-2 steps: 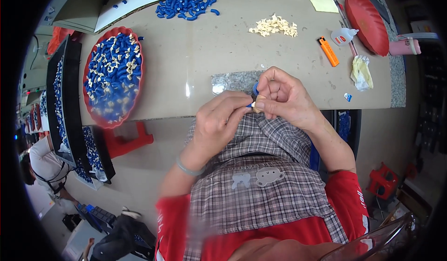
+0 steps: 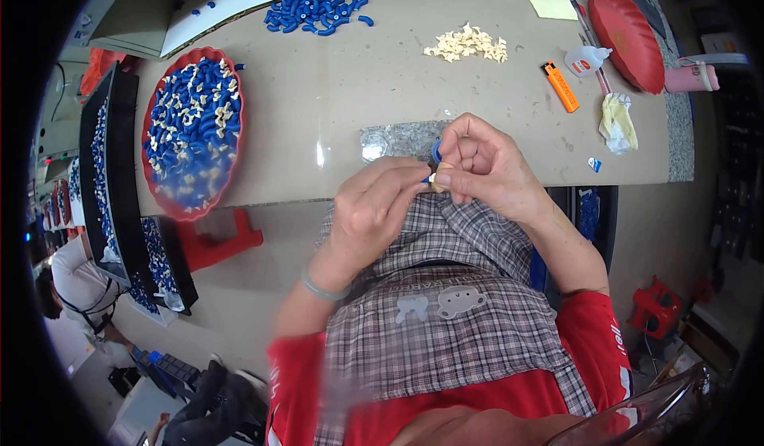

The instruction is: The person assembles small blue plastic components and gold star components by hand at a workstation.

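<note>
Currently: my left hand (image 2: 372,201), thumb and fingertips pinched on a small blue-and-white piece (image 2: 430,179) at the near edge of the table (image 2: 294,177); my right hand (image 2: 492,171), fingers loosely curled, thumb tip at the piece's pale end, grip or touch I cannot tell, partly hidden blue object (image 2: 437,151) beside forefinger.

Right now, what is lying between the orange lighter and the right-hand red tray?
In the head view, a small bottle lies between the lighter and the tray, with part of a thin stick beside it.
</note>
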Demonstrator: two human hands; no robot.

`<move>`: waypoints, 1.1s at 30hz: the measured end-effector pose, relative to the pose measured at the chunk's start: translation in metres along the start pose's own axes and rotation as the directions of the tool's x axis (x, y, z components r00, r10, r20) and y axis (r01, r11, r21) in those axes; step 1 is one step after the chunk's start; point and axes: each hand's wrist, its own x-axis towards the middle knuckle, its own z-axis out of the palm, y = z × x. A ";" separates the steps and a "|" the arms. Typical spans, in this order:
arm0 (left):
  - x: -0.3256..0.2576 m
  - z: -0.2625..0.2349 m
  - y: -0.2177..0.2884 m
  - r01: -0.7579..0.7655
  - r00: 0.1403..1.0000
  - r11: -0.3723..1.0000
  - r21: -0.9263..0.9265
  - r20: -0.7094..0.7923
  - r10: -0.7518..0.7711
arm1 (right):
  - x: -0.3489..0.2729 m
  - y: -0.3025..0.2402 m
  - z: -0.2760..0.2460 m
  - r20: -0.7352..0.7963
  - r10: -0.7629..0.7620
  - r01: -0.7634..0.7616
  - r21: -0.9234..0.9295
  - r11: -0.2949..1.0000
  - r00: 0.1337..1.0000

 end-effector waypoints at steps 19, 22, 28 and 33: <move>-0.001 0.010 0.006 -0.168 0.982 0.942 0.291 0.127 0.136 | -0.011 0.034 0.007 -0.215 -0.343 0.314 -0.156 0.936 0.914; 0.003 0.013 0.009 -0.159 0.982 0.943 0.293 0.143 0.121 | -0.009 0.038 0.005 -0.236 -0.376 0.341 -0.176 0.924 0.896; 0.008 0.006 0.028 -0.081 0.991 0.946 0.314 0.126 0.044 | -0.014 0.031 0.012 -0.188 -0.416 0.396 -0.137 0.908 0.890; 0.021 -0.019 0.006 -0.074 0.995 0.906 0.416 0.086 0.041 | -0.035 0.018 -0.014 -0.249 -0.380 0.269 -0.386 0.882 0.891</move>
